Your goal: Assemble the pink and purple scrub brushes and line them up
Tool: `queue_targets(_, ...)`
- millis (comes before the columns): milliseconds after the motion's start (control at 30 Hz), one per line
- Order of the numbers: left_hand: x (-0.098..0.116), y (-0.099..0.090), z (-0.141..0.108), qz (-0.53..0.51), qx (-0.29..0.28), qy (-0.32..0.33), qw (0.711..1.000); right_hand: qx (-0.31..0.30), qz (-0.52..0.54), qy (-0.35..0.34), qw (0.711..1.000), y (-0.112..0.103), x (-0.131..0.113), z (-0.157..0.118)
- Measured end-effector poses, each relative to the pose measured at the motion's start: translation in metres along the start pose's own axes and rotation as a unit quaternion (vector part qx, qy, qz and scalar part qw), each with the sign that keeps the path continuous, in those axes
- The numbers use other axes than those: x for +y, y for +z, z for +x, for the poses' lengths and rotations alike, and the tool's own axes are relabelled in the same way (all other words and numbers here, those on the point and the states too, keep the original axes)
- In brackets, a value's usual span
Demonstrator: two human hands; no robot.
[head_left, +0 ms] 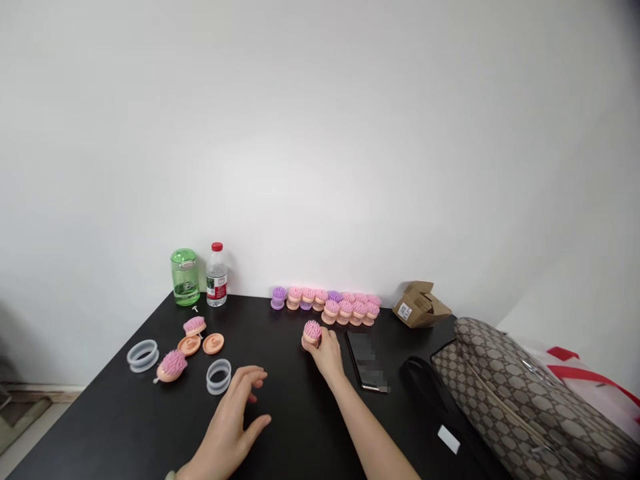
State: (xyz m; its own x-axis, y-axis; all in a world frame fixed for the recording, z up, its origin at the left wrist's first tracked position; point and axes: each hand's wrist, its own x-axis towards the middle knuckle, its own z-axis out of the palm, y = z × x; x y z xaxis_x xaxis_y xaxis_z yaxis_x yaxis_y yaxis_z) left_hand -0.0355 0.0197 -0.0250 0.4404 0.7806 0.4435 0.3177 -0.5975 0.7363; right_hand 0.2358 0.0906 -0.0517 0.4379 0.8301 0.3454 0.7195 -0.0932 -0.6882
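Observation:
My right hand (327,357) has its fingers wrapped round a small round brush (313,331) with pink bristles and a peach base, just in front of a group of similar brushes (345,310) by the wall. My left hand (234,417) is held over the table, thumb and fingers apart, holding nothing. Beside its fingertips lies a clear grooved ring (219,377). Farther left are another clear ring (143,356), a pink-bristled piece (173,366), a smaller pink-bristled piece (195,325) and two peach discs (213,343).
On the black table (285,427) a phone (366,360) lies right of my right hand. An open cardboard box (420,305), a patterned bag (525,393) and a white card (449,439) are at the right. A green container (185,277) and a water bottle (217,277) stand back left.

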Motion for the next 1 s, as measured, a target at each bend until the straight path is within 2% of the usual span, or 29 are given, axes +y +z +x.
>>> queue_targets(167,0.000,-0.001,-0.002,0.012,-0.004,-0.003,1.000,0.002,0.047,0.054,0.997,0.008,0.016,0.040)
queue_targets(300,0.006,-0.001,-0.005,0.010,-0.025,-0.006,1.000,0.012,0.068,0.068,0.995,0.015,0.028,0.042)
queue_targets(400,0.013,0.000,-0.006,0.007,-0.044,-0.007,0.999,0.004,0.064,0.049,0.997,0.021,0.031,0.034)
queue_targets(567,0.024,-0.002,-0.006,0.023,-0.081,-0.005,0.996,-0.047,0.055,-0.015,0.997,0.024,0.028,0.033)
queue_targets(700,0.022,-0.002,-0.004,0.052,-0.091,-0.010,0.994,-0.045,0.042,-0.033,0.998,0.025,0.027,0.037)
queue_targets(833,0.012,0.004,-0.004,0.083,-0.085,0.019,0.993,-0.061,0.039,-0.084,0.994,0.036,0.019,0.015)
queue_targets(933,0.012,0.002,-0.004,0.111,-0.067,0.055,0.990,-0.091,0.048,-0.144,0.984,0.049,0.010,-0.022)
queue_targets(1000,0.015,-0.007,-0.001,0.123,-0.039,0.060,0.990,-0.110,0.048,-0.192,0.974,0.056,0.004,-0.049)
